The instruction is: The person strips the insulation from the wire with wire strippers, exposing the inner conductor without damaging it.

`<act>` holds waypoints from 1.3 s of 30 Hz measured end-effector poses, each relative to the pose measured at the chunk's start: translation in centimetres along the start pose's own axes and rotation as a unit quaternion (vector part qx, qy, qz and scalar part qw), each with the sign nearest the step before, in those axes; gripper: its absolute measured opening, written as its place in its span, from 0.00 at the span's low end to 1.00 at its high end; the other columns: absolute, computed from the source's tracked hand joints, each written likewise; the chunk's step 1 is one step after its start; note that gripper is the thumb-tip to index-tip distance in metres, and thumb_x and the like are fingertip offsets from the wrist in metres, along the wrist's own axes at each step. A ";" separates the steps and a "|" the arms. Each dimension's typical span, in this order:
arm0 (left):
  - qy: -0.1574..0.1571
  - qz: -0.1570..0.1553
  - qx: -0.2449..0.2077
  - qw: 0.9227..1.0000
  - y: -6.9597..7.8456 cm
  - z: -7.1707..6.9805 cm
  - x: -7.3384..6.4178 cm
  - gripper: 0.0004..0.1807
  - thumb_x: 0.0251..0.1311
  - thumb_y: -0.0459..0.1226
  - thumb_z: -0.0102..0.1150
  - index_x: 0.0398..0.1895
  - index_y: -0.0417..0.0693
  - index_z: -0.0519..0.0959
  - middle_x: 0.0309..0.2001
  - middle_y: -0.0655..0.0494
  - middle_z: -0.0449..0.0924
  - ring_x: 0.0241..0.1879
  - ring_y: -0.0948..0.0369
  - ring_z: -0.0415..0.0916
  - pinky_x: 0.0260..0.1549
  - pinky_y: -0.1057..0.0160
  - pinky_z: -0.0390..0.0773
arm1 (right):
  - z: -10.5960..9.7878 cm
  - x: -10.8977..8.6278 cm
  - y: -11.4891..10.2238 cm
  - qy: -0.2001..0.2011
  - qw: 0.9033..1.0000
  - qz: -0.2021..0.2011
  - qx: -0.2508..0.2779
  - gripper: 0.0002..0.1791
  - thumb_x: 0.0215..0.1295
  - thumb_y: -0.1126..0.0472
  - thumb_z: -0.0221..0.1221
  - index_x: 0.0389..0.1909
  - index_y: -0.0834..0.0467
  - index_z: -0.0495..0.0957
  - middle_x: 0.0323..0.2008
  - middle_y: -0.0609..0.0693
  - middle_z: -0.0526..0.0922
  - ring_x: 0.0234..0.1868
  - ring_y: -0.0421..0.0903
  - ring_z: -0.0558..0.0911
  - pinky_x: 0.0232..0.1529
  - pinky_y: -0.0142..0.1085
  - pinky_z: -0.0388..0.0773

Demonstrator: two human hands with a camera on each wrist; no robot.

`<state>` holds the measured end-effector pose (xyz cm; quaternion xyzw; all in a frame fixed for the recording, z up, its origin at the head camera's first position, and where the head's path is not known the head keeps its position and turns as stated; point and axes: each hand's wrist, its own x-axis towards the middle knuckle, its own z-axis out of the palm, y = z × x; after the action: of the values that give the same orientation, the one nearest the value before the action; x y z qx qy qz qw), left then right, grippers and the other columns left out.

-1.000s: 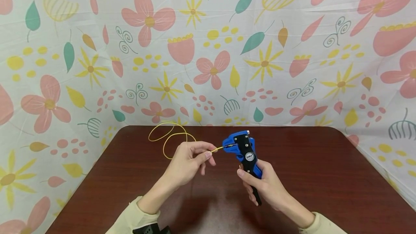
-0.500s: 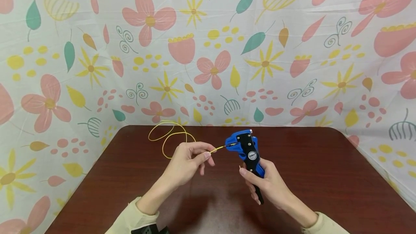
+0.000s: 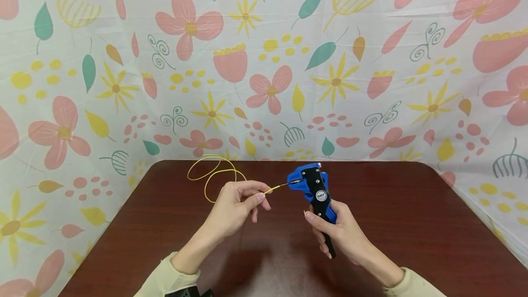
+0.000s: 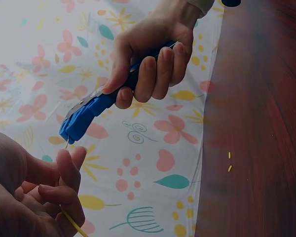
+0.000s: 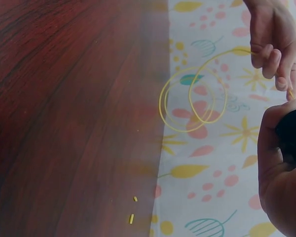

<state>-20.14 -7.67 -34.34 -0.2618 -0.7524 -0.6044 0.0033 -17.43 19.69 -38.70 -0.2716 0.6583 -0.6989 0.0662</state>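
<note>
Between thumb and index finger, my left hand (image 3: 237, 203) pinches a thin yellow wire (image 3: 272, 189) near its end. Past the yellow insulation, a short thin darker stretch runs into the nose of a blue and black wire stripper (image 3: 315, 187). My right hand (image 3: 346, 233) grips the stripper by its handles, its nose pointing left toward the wire. In the left wrist view the blue nose (image 4: 78, 124) sits just beyond the left fingertips. The rest of the wire hangs in loose loops (image 5: 227, 101) behind the left hand, seen in the right wrist view.
Both hands are above a dark reddish-brown table (image 3: 392, 205). Two tiny yellow pieces (image 5: 131, 218) lie on it, visible in both wrist views. A white cloth with printed flowers (image 3: 264, 35) hangs behind the table.
The stripper has moved slightly right and up, away from the left hand. A thin darker stretch of wire now shows between the yellow insulation and its nose. The left hand has shifted slightly left.
</note>
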 end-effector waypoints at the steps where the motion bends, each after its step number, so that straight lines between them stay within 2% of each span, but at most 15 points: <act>1: 0.001 0.000 0.000 1.000 0.0 0.0 0.0 0.08 0.72 0.23 0.58 0.48 0.33 0.85 0.30 0.45 0.88 0.16 0.55 0.76 0.25 0.68 0.74 | 0.0 0.0 0.0 0.001 1.000 -0.001 0.001 0.05 0.81 0.68 0.51 0.45 0.68 0.68 0.17 0.62 0.71 0.11 0.55 0.73 0.09 0.51 0.73; 4: 0.000 0.001 -0.002 1.000 0.0 0.0 0.0 0.08 0.72 0.24 0.58 0.48 0.33 0.85 0.30 0.45 0.88 0.16 0.56 0.76 0.24 0.68 0.74 | 0.1 0.0 0.1 0.006 1.000 -0.002 0.005 0.05 0.81 0.68 0.51 0.45 0.69 0.68 0.17 0.62 0.71 0.10 0.55 0.73 0.09 0.50 0.73; 11: 0.010 -0.003 0.012 1.000 -0.3 -0.4 -0.2 0.08 0.71 0.24 0.58 0.47 0.35 0.85 0.30 0.45 0.88 0.16 0.50 0.76 0.25 0.68 0.73 | -0.4 0.0 0.0 0.034 0.999 -0.011 0.015 0.05 0.81 0.69 0.50 0.46 0.69 0.68 0.16 0.64 0.68 0.09 0.55 0.72 0.07 0.47 0.72; 17: 0.012 -0.009 0.013 1.000 -0.6 -0.6 -0.3 0.08 0.72 0.24 0.58 0.47 0.35 0.85 0.31 0.45 0.88 0.17 0.48 0.77 0.24 0.67 0.73 | -0.8 0.0 -0.1 0.006 1.000 -0.016 0.001 0.05 0.82 0.70 0.49 0.45 0.70 0.67 0.17 0.63 0.69 0.10 0.56 0.73 0.09 0.47 0.73; 21: 0.016 -0.008 0.008 1.000 -0.6 -0.5 -0.3 0.08 0.71 0.24 0.58 0.47 0.35 0.85 0.31 0.44 0.88 0.17 0.46 0.76 0.24 0.66 0.74 | -0.9 -0.1 -0.1 0.010 1.000 -0.012 -0.005 0.06 0.82 0.69 0.50 0.45 0.70 0.67 0.16 0.61 0.70 0.10 0.55 0.74 0.09 0.47 0.74; 35: 0.019 -0.009 0.009 1.000 -0.6 -0.5 -0.3 0.08 0.71 0.24 0.58 0.46 0.34 0.85 0.31 0.45 0.88 0.16 0.56 0.76 0.25 0.65 0.76 | -1.6 -0.4 0.2 0.007 1.000 0.007 -0.015 0.05 0.82 0.68 0.51 0.44 0.68 0.69 0.18 0.62 0.70 0.10 0.56 0.73 0.09 0.48 0.74; 39: 0.017 -0.011 0.008 1.000 -0.6 -0.5 -0.2 0.08 0.71 0.24 0.59 0.46 0.35 0.85 0.32 0.44 0.88 0.16 0.52 0.76 0.25 0.63 0.77 | -1.7 -0.5 0.3 0.013 1.000 0.015 -0.018 0.06 0.81 0.68 0.52 0.44 0.69 0.68 0.18 0.63 0.70 0.11 0.56 0.73 0.09 0.50 0.74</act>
<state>-20.34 -8.24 -34.82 -0.2429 -0.7602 -0.6025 0.0111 -17.87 21.41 -39.11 -0.2533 0.6753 -0.6898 0.0633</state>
